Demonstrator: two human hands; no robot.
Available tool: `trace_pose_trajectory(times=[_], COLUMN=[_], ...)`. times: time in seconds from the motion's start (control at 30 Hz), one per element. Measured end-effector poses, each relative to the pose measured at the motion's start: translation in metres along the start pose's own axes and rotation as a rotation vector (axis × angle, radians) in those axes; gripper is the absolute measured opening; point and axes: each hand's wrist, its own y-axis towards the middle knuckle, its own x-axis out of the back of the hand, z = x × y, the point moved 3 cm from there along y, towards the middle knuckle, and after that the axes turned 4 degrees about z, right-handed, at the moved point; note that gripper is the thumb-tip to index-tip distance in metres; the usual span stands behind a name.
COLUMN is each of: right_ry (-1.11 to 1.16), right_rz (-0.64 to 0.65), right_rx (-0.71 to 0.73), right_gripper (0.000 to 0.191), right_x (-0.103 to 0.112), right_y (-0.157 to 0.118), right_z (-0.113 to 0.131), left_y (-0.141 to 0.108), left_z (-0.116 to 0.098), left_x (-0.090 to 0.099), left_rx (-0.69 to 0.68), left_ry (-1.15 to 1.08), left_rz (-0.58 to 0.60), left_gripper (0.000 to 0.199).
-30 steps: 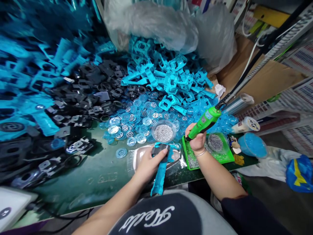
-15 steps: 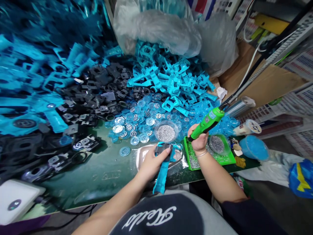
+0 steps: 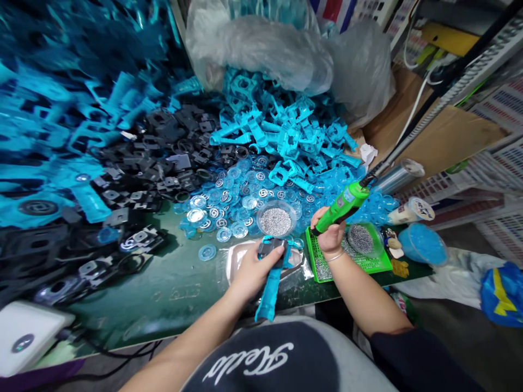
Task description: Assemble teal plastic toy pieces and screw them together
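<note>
My left hand (image 3: 254, 268) is closed around a blue plastic shell (image 3: 269, 288) with a black plastic part (image 3: 270, 247) seated at its upper end. The shell's long arm points down toward my body. My right hand (image 3: 330, 237) grips a green electric screwdriver (image 3: 342, 207), its cable running up to the right. The driver's lower end sits over a green perforated tray (image 3: 382, 265) of small screws; its tip is hard to make out. Just beyond the held shell is a clear bowl of small metal screws (image 3: 276, 220).
Blue shells (image 3: 290, 130) and black parts (image 3: 163, 147) are heaped at the back and left. Clear blue discs (image 3: 207, 252) lie around the bowl. A second screw bowl (image 3: 362, 239) stands in the tray. A blue tub (image 3: 423, 243) is at right, a white box (image 3: 30, 337) at lower left.
Both hands keep the same holds and nearly the same places. The whole view has shifted slightly, with little else different.
</note>
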Motion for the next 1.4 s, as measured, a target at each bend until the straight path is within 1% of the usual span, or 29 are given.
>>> trace_pose_trajectory(times=[0.17, 0.27, 0.37, 0.43, 0.53, 0.63, 0.73, 0.8, 0.9, 1.0, 1.13, 1.4], right_ry=[-0.011, 0.002, 0.035, 0.058, 0.104, 0.174, 0.207, 0.231, 0.304, 0.32, 0.283, 0.345], right_rz=[0.011, 0.001, -0.036, -0.051, -0.04, -0.004, 0.02, 0.036, 0.08, 0.116, 0.156, 0.179], right_rx=[0.006, 0.028, 0.069, 0.085, 0.091, 0.095, 0.096, 0.1, 0.131, 0.149, 0.121, 0.141], right_gripper=[0.062, 0.058, 0.057, 0.058, 0.059, 0.061, 0.066, 0.068, 0.066, 0.065, 0.067, 0.06], right_x=[-0.001, -0.002, 0.001, 0.006, 0.007, -0.006, -0.033, -0.054, -0.079, -0.09, -0.092, -0.094], right_y=[-0.002, 0.001, 0.008, 0.015, 0.024, 0.028, 0.026, 0.023, 0.017, 0.013, 0.011, 0.006], right_z=[-0.002, 0.004, 0.019, 0.034, 0.06, 0.087, 0.11, 0.118, 0.119, 0.11, 0.101, 0.096], left_y=[0.0, 0.0, -0.001, -0.002, -0.001, 0.0, -0.001, -0.001, -0.002, -0.003, -0.002, -0.003], left_z=[0.001, -0.001, -0.002, -0.003, -0.003, -0.001, -0.003, -0.005, -0.009, -0.012, -0.015, -0.017], left_x=[0.0, 0.0, 0.0, -0.001, -0.001, -0.002, -0.003, -0.004, -0.005, -0.005, -0.005, -0.005], left_rx=[-0.017, -0.016, -0.014, -0.015, -0.025, -0.023, -0.032, -0.049, -0.068, -0.082, -0.067, -0.059], left_ry=[0.028, 0.049, 0.057, 0.063, 0.055, 0.049, 0.076, 0.091, 0.109, 0.108, 0.116, 0.15], left_rz=[0.004, -0.002, -0.008, -0.016, -0.017, -0.016, -0.021, -0.033, -0.044, -0.031, -0.032, -0.05], left_gripper=[0.058, 0.058, 0.057, 0.055, 0.054, 0.057, 0.054, 0.05, 0.046, 0.044, 0.041, 0.036])
